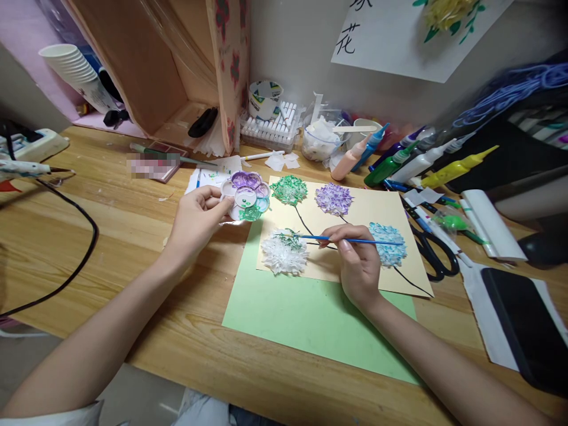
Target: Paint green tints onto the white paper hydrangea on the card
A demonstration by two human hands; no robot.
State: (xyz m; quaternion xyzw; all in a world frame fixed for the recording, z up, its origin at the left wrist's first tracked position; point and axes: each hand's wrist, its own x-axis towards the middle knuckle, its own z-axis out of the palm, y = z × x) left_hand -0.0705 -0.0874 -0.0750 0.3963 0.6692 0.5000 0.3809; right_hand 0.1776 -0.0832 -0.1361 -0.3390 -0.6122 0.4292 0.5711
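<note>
The right hand [361, 260] had a closed grip on the paintbrush [310, 237], tip at the white flower [284, 257]; the left hand [199, 208] pinched the palette [245, 196] by its rim. The paintbrush looked light, best held low; the flower, fragile.

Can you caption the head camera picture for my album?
Left hand holds the palette, right hand the brush at a white flower touched with green.

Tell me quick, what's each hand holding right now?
Left hand: closed on the rim of the flower-shaped paint palette.
Right hand: closed on the blue paintbrush, its tip at the partly green white flower.
</note>
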